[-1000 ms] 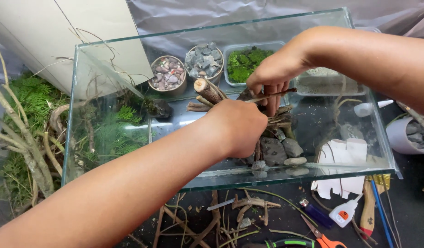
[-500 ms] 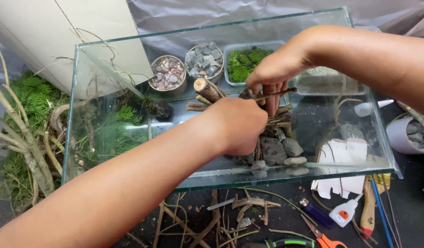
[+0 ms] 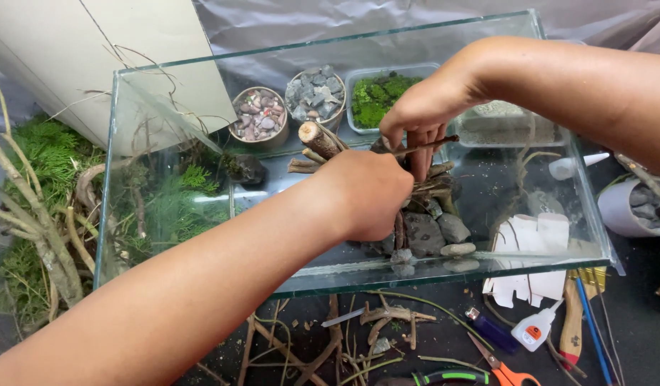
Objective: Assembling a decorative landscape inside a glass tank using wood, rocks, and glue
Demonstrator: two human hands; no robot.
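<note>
Both your hands are inside the glass tank (image 3: 201,68), over a pile of wood (image 3: 323,143) and stones (image 3: 440,232) near the middle of it. Your left hand (image 3: 365,193) is curled closed, with its back to the camera; it sits on the pile, but I cannot tell what the fingers hold, because they are hidden under the hand. Your right hand (image 3: 423,114) comes from the right side and pinches a thin stick (image 3: 430,146) between the fingers. The stick lies almost level, just above the pile and just beyond your left hand.

Behind the tank stand two round cups, one with reddish pebbles (image 3: 258,123) and one with grey pebbles (image 3: 314,96), and a tray of green moss (image 3: 380,96) beside them. Left of the tank are ferns (image 3: 40,154) and pale branches (image 3: 30,229). In front of the tank lie twigs (image 3: 387,314), scissors (image 3: 505,372) with orange handles and a small glue bottle (image 3: 533,330).
</note>
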